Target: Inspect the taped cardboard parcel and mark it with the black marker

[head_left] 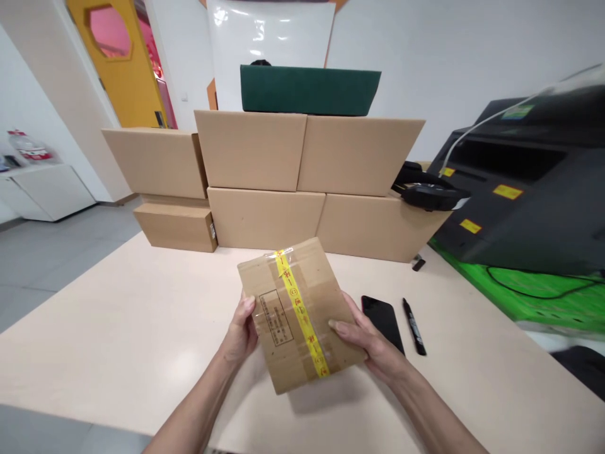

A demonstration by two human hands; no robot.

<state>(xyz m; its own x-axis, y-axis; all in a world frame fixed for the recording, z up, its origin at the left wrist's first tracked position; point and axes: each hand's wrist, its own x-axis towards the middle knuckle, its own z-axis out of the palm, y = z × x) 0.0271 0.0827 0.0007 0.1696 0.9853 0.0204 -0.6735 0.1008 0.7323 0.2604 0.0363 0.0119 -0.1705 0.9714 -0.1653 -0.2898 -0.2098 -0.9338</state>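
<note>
A small cardboard box (pixel 297 313), sealed with a strip of yellow printed tape and clear tape, is held just above the pale table (pixel 118 340). My left hand (pixel 242 331) grips its left edge, thumb on top. My right hand (pixel 366 337) grips its right edge, thumb lying on the top face. A printed black rectangle shows on the box's top, left of the tape.
A black phone (pixel 384 320) and a black marker (pixel 414 326) lie right of the box. Several larger cardboard boxes (pixel 302 183) are stacked at the table's back, a green box (pixel 307 89) on top. A black printer (pixel 534 183) stands right, on a green mat (pixel 534 296).
</note>
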